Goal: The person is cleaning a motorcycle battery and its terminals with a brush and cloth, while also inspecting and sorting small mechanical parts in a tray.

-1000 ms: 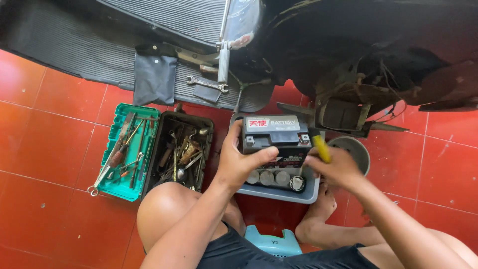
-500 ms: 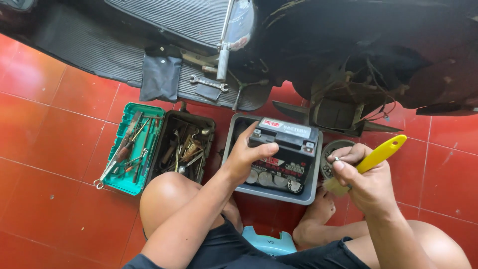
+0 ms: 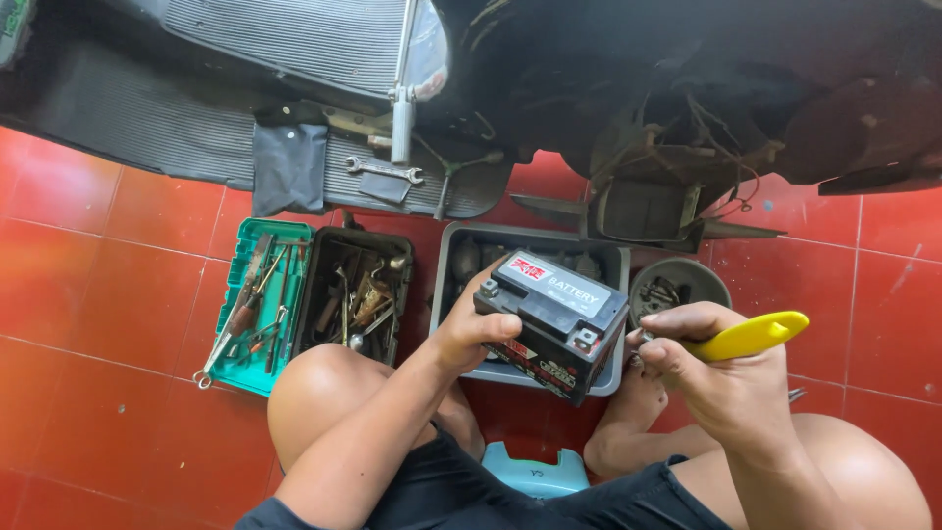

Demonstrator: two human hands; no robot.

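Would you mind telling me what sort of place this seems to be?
Probably a small vehicle repair spot on a red tiled floor: open tool trays, a black battery in the left hand, and a scooter-like underside overhead.

On the red tiled floor (image 3: 108,294) sit a green tool tray (image 3: 257,304) and, just beside it, a black box (image 3: 355,292) of tools. A wrench (image 3: 384,171) lies on the ribbed mat (image 3: 147,118) — near a grey cloth (image 3: 288,167). A round bowl (image 3: 679,285) holds small parts.

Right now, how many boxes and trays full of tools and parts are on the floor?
3. A green tool tray lies on the left, a black tool box right beside it, and a grey tray sits under the battery held in the left hand. More may be hidden.
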